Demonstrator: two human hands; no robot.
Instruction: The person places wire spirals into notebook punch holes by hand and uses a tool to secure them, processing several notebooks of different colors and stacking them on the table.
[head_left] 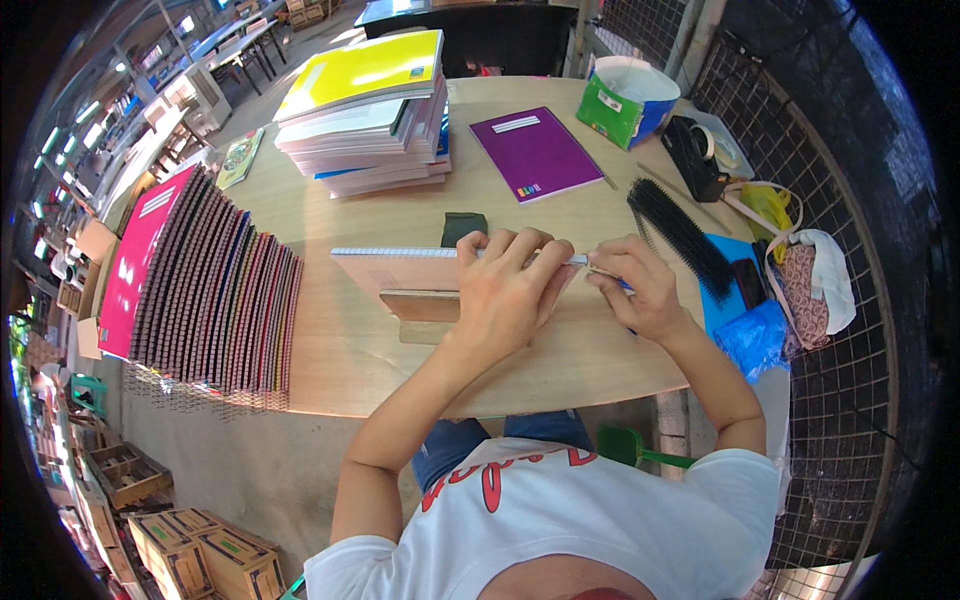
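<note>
A notebook (390, 268) with a row of holes along its top edge stands on its long side in the middle of the table, leaning against a small wooden stand (425, 306). My left hand (508, 290) is closed over that top edge, its fingers bent to the far side. At the right end of the edge, the fingers of my right hand (645, 292) are pinched together. Whatever they hold is too small to make out; a bit of blue shows beneath them. A dark green flat piece (465, 226) lies just beyond the notebook.
Spiral-bound notebooks (205, 290) fill the table's left side. Behind stands a pile of notebooks (370, 150) with a yellow cover on top, beside a purple notebook (537, 155). To the right are a black bristly bundle (680, 240), a green-blue container (625, 105) and a tape dispenser (695, 160).
</note>
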